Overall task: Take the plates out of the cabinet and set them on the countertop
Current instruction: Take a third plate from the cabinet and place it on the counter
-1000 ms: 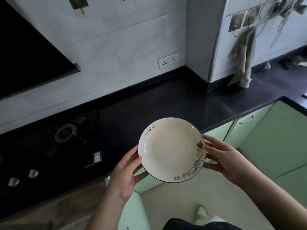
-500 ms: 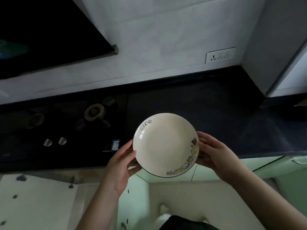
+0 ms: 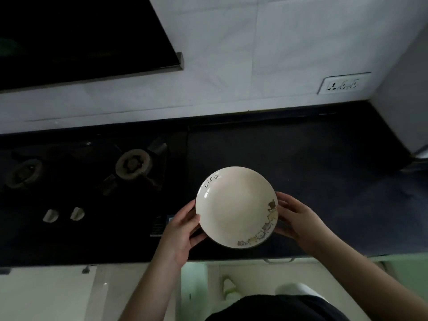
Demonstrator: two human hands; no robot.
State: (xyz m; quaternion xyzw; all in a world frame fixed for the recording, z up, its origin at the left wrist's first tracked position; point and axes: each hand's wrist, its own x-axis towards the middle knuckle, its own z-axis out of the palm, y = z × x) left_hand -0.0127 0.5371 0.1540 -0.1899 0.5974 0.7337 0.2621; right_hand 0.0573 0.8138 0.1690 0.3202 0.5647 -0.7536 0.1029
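Plate (image 3: 234, 206), seemingly above countertop (image 3: 324, 181)

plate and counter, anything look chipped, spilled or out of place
Nothing stands out. The plate looks whole and clean, with no chip showing on its rim, held level between the left hand and right hand over the bare dark countertop. No spill shows there.

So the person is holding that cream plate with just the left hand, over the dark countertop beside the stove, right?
Not quite: the head view shows both hands on the plate. The left hand grips its left edge and the right hand its right edge. The rest holds: it is over the dark countertop, beside the stove.
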